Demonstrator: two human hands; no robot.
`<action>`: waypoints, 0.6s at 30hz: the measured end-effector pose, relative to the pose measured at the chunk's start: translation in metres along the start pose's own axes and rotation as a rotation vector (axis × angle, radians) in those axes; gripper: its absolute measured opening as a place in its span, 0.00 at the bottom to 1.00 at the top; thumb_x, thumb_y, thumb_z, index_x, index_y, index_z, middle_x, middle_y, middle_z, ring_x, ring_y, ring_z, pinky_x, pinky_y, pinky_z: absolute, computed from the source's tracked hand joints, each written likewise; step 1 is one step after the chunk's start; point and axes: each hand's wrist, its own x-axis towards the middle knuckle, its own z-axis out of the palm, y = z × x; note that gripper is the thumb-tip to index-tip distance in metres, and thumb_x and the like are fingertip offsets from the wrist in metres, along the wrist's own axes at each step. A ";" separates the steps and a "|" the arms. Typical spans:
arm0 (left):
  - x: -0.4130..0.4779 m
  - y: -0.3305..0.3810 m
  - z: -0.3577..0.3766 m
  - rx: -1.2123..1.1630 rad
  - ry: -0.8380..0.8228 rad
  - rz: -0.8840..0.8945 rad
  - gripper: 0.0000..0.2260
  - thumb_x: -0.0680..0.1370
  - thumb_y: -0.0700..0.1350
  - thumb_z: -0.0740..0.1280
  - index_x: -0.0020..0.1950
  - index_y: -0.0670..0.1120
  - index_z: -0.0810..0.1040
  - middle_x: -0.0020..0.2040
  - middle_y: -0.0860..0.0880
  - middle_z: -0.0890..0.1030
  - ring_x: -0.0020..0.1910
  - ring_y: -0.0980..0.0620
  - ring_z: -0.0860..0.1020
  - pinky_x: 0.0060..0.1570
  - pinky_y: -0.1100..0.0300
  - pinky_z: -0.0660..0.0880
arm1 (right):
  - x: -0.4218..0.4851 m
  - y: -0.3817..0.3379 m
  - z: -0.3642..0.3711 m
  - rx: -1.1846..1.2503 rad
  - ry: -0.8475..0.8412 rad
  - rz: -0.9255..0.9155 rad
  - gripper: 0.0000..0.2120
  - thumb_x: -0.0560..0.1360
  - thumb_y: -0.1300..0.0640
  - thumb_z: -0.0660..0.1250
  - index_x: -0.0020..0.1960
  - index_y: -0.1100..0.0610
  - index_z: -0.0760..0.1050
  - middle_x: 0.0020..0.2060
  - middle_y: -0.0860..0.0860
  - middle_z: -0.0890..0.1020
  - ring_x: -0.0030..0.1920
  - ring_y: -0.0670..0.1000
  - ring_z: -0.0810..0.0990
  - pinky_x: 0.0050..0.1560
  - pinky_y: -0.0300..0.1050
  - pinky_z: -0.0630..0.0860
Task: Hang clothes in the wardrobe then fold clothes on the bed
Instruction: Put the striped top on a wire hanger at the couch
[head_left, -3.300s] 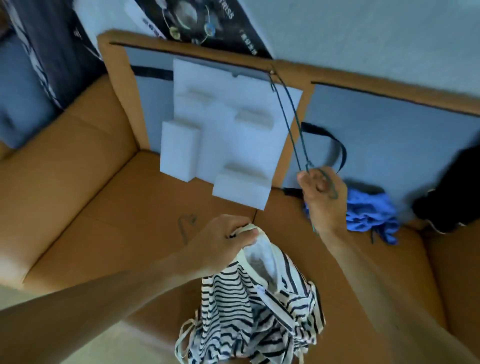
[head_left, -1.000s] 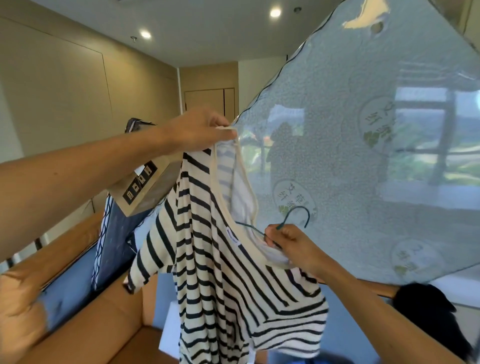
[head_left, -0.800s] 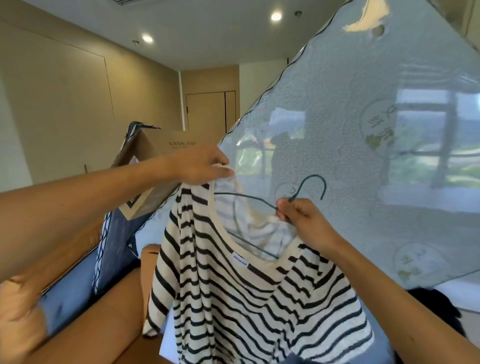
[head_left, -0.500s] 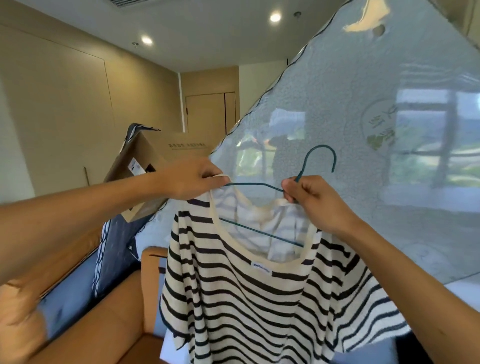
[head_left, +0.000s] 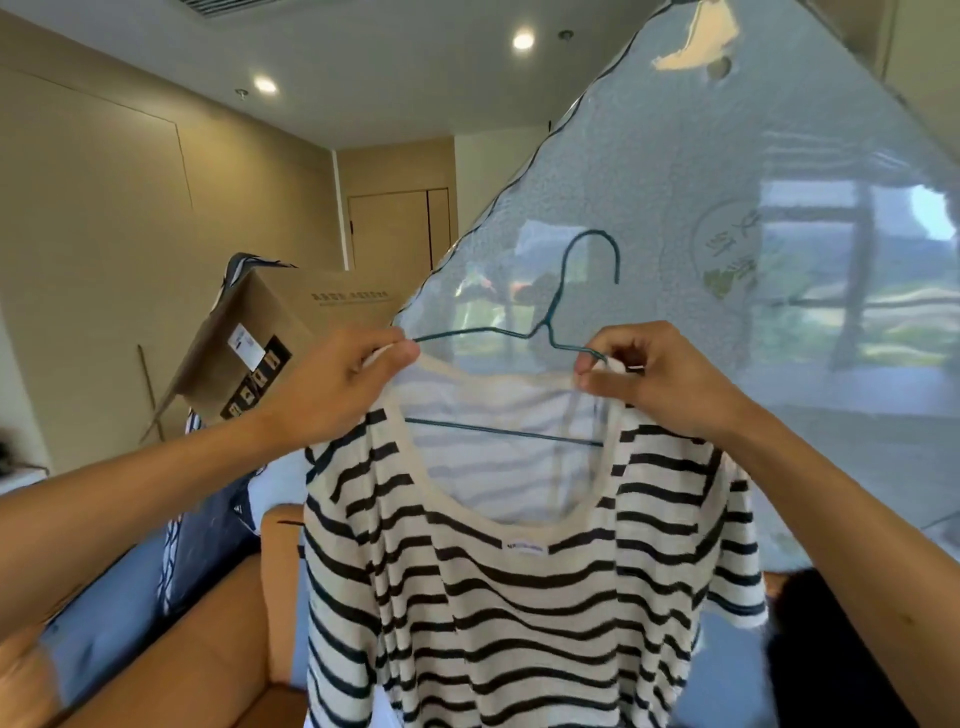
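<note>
The striped T-shirt (head_left: 519, 597) hangs in the air on a teal wire hanger (head_left: 545, 325), with a plastic-wrapped mattress (head_left: 727, 208) leaning close behind and a tilted cardboard box (head_left: 291, 322) behind on the left. The left hand (head_left: 337, 384) pinches the cream neckband and the hanger's left end, and the right hand (head_left: 654, 374) pinches the neckband over the right arm. The hook stands free above both hands, the hem hangs loose over the orange sofa (head_left: 208, 649), and a black garment (head_left: 831, 649) lies at lower right.

An orange sofa (head_left: 208, 665) (smooth, leather-like) carries a blue cushion (head_left: 114, 613).
</note>
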 end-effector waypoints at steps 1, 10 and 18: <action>0.000 -0.002 -0.004 0.010 0.033 0.004 0.21 0.86 0.49 0.59 0.33 0.45 0.63 0.30 0.53 0.61 0.29 0.59 0.61 0.31 0.63 0.58 | -0.003 0.004 -0.009 0.000 0.005 0.024 0.02 0.74 0.64 0.74 0.45 0.58 0.82 0.40 0.59 0.83 0.38 0.46 0.77 0.43 0.33 0.73; 0.008 0.007 -0.033 0.068 0.152 0.061 0.23 0.85 0.43 0.60 0.33 0.65 0.70 0.28 0.61 0.69 0.27 0.64 0.66 0.30 0.70 0.61 | -0.025 0.011 -0.041 0.108 0.101 0.052 0.05 0.79 0.59 0.68 0.50 0.58 0.83 0.45 0.61 0.83 0.44 0.49 0.80 0.48 0.38 0.75; -0.007 0.002 -0.047 0.061 0.185 0.042 0.19 0.84 0.51 0.58 0.33 0.50 0.64 0.29 0.56 0.63 0.27 0.63 0.62 0.29 0.67 0.59 | -0.030 0.006 -0.040 0.093 0.013 0.055 0.06 0.79 0.62 0.67 0.45 0.59 0.82 0.38 0.46 0.84 0.41 0.44 0.81 0.47 0.34 0.75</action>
